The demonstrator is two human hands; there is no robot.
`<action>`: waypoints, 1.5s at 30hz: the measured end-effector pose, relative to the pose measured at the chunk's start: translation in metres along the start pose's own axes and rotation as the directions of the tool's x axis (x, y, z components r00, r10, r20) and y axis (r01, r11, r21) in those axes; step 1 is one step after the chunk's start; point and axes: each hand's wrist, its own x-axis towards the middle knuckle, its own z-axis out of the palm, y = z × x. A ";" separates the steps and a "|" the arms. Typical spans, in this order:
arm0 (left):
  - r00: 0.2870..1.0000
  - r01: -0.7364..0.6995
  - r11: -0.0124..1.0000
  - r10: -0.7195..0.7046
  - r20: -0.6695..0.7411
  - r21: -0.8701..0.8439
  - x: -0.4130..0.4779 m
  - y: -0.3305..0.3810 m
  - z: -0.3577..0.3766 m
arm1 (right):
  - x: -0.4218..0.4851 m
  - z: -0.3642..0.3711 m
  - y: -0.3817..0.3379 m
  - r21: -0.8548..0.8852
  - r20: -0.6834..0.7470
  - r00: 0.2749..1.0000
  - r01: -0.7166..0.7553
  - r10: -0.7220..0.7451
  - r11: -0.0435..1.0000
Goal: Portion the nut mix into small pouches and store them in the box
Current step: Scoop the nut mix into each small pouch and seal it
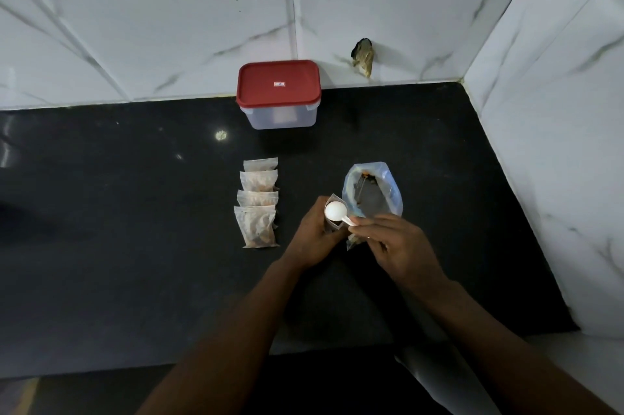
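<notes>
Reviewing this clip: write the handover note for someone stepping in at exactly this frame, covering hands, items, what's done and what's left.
Left hand: grips an open small pouch, upright, just above the counter.
Right hand: pinches the handle of the white scoop, its bowl at the pouch mouth.
Nut mix bag: open, just behind the hands.
Four pouches: in an overlapping column left of the hands; mix shows in most of them.
Box: at the back wall, red lid on.
Done: four pouches set aside.
Left: finish this pouch, portion any remaining mix, open the box and store all pouches.
</notes>
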 end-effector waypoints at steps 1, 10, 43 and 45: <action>1.000 0.004 1.000 -0.004 -0.001 0.002 0.000 -0.001 0.000 | -0.001 0.000 0.001 -0.008 -0.002 1.000 0.005 -0.005 1.000; 0.993 0.105 0.994 -0.103 0.055 -0.027 0.000 0.004 -0.005 | 0.015 -0.017 -0.025 0.804 0.224 0.632 -0.550 0.742 0.226; 1.000 0.016 0.999 -0.017 0.009 0.029 0.004 0.016 -0.009 | 0.015 -0.024 -0.013 0.553 0.085 0.793 -0.541 0.603 0.633; 1.000 0.004 0.999 -0.004 0.004 0.036 0.004 0.014 -0.009 | 0.010 -0.020 -0.009 0.376 -0.018 0.911 -0.375 0.411 0.847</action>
